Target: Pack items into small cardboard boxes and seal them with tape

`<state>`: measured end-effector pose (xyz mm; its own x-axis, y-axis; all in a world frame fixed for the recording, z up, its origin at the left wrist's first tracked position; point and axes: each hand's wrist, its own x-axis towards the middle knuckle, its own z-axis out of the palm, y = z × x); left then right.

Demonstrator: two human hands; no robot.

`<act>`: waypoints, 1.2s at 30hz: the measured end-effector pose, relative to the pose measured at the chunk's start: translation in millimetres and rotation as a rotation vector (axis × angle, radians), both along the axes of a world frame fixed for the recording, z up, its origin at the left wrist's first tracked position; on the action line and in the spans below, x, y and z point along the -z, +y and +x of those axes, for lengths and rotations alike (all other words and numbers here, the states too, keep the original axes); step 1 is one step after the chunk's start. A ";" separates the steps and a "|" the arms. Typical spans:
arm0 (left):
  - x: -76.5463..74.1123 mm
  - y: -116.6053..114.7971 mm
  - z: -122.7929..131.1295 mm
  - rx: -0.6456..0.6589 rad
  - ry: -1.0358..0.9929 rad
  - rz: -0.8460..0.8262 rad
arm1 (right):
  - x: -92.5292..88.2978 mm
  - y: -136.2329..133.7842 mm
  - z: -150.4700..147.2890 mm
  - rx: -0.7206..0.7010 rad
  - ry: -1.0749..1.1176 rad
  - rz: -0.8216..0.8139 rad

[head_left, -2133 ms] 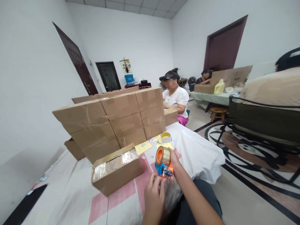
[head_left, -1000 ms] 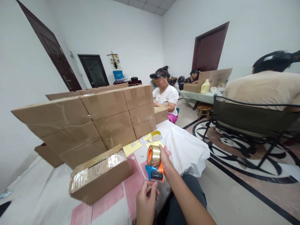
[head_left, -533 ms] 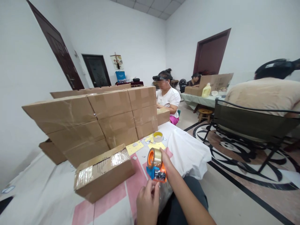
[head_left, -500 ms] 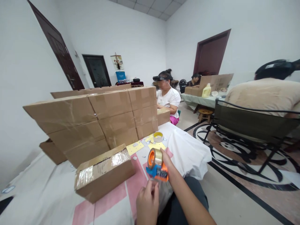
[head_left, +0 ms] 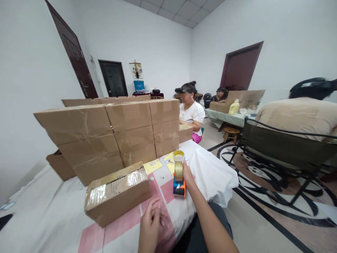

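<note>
My right hand (head_left: 187, 176) is closed around the side of an orange and blue tape dispenser (head_left: 179, 186) loaded with a roll of brownish clear tape (head_left: 179, 170). It is held above the cloth with its blade end toward me. My left hand (head_left: 151, 219) is lower and to the left, apart from the dispenser. Its fingers are curled in near the thumb; whatever they hold, if anything, cannot be made out. A closed cardboard box (head_left: 118, 195) with shiny tape across its top lies left of my hands. Behind the dispenser, another tape roll (head_left: 178, 155) rests on the table.
Stacked cardboard boxes (head_left: 134, 135) form a wall across the back of the cloth-covered table (head_left: 210, 168). An open box (head_left: 59, 165) stands at the left. A person (head_left: 193, 112) sits beyond the stack; another sits in a chair (head_left: 284, 140) at the right.
The dispenser has turned in my right hand's grip, so the roll now faces away. My left hand has moved left and down, away from the dispenser. The view has shifted slightly.
</note>
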<state>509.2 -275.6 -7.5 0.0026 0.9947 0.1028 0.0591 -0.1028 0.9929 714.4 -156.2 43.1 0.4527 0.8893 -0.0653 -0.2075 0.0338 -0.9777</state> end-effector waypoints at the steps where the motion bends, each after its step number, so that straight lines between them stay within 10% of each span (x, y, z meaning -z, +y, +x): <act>1: -0.8 -1.7 -0.9 0.002 -0.007 -0.001 | 1.2 1.2 -1.6 -0.003 -0.093 -0.020; 10: -22.5 -10.0 -12.9 -0.076 -0.077 -0.009 | 1.9 -22.7 3.3 0.319 -0.561 0.158; 20: -32.0 -10.8 -30.8 -0.147 -0.068 0.022 | -34.8 -77.9 -74.8 -0.705 -0.797 0.748; 30: -29.7 -12.6 -42.7 -0.236 -0.007 0.048 | -34.0 -82.9 -90.9 -0.813 -0.709 0.641; 36: -39.2 -15.6 -57.7 -0.258 0.130 0.066 | -50.4 -83.1 -81.4 -0.637 -0.674 0.649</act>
